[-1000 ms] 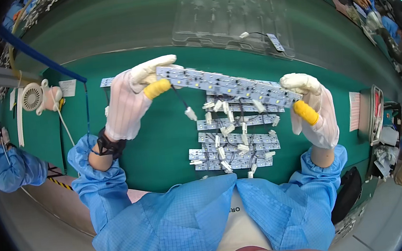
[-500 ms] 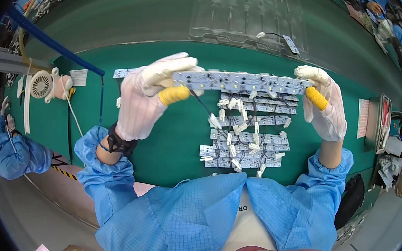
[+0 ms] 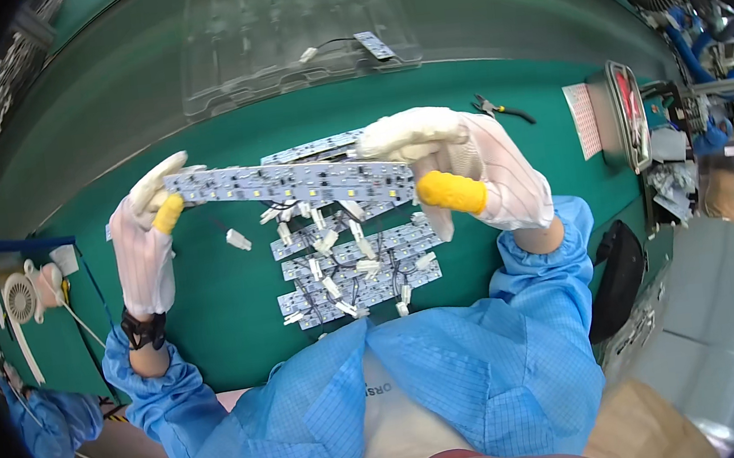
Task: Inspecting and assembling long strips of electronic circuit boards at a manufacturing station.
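Observation:
Between my two hands I hold up a long, narrow LED circuit board, studded with small lights and dark components. My left hand, in a white glove with a yellow thumb cover, pinches its left end. The right end is gripped by my right hand, gloved the same way. A white connector on a thin dark lead dangles below the board near my left hand. Underneath, on the green mat, lie several similar LED boards in rows, with white plugs and dark wires tangled over them; the held board covers part of them.
Clear plastic trays lie beyond the mat, with a short LED board on them. Pliers rest past my right hand. A metal box stands at the right, a small fan at the left. A person's blue sleeve shows lower left.
My view has swung to the right, so the bench appears further left. The board stays held at both ends; it now slopes slightly down to the right, my right hand looming larger.

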Available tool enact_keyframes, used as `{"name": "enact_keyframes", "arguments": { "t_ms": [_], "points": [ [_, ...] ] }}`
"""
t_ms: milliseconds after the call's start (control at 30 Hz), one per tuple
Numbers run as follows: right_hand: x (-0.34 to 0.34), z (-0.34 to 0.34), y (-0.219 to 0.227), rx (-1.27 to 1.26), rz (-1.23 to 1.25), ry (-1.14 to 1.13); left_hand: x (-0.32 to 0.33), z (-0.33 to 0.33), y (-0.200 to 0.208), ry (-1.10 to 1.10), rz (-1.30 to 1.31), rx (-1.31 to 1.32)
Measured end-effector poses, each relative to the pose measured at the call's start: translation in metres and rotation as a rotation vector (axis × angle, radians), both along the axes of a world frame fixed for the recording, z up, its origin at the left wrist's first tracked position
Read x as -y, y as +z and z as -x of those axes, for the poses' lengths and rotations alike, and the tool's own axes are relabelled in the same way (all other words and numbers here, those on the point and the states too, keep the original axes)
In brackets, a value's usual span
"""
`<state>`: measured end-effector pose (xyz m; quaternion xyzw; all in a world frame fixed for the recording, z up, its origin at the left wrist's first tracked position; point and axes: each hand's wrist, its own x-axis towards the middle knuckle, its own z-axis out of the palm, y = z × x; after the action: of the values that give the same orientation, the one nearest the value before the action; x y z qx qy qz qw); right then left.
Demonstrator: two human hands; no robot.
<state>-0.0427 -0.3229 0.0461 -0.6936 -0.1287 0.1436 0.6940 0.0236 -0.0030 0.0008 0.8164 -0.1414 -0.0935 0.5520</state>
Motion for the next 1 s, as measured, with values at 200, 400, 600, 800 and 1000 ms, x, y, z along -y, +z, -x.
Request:
{"name": "enact_keyframes", "arguments": {
  "t_ms": [200,400,600,800,1000],
  "points": [
    [0.002,-0.004,0.004,-0.019,0.054,-0.073,-0.005,0.003,-0.008,0.009,0.267,0.041],
    [0.008,-0.01,-0.022,0.091,-0.175,-0.131,-0.009,0.009,-0.005,-0.045,0.328,0.06],
    [0.01,-0.018,-0.028,0.054,-0.033,-0.163,-0.011,0.016,0.003,-0.119,0.232,0.23],
    [-0.002,-0.023,-0.03,0.016,-0.057,-0.167,-0.011,0.002,-0.004,-0.222,0.187,0.34],
    [0.031,-0.021,-0.036,-0.045,-0.031,-0.099,-0.014,0.003,-0.01,-0.054,-0.152,0.366]
  ]
}}
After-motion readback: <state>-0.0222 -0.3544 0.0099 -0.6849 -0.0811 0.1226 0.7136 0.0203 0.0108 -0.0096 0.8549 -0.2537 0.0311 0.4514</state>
